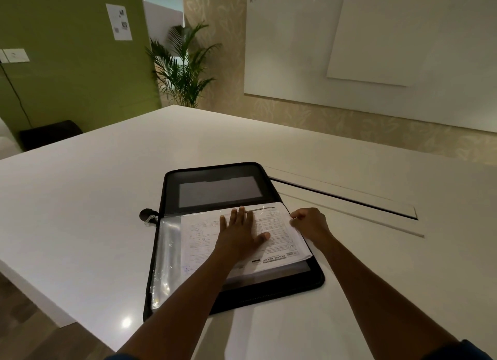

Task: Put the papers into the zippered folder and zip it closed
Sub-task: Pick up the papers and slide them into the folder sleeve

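Papers (pixel 271 236) (right edge overhanging) under hands

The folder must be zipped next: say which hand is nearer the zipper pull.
Left. The left hand lies flat on the papers, closer to the zipper pull at the folder's left edge; the right hand grips the papers' far right edge.

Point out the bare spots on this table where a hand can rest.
Bare table lies left of the open folder, beyond its far edge, and right past the slot. Crowded: the papers under the left hand, the right hand at their edge.
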### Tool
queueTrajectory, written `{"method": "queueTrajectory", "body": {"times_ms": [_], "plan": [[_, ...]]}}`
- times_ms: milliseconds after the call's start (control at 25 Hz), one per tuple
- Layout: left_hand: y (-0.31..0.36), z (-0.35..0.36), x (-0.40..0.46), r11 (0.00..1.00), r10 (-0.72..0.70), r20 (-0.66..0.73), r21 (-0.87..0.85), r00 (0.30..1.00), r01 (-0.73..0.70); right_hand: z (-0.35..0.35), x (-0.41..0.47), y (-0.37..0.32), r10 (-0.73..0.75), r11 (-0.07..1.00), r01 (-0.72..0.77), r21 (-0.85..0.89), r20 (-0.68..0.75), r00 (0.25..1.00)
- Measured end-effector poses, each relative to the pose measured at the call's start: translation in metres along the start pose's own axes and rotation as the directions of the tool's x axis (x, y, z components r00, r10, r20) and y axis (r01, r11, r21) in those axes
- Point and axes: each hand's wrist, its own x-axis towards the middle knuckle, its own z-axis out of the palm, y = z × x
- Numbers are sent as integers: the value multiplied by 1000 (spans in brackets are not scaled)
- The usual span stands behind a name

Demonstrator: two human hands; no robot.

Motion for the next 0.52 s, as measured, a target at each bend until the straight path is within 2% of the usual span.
{"method": "queueTrajectory", "body": {"times_ms": [160,520], "plan": [[-2,2,3,1000,11,8,2,1000,-11,5,0,-5,-2,1000,1,27,55,998],[-5,6,5,1000,12,0,-17,1000,-12,15,6,-14,43,997,-48,67,64,997]]}}
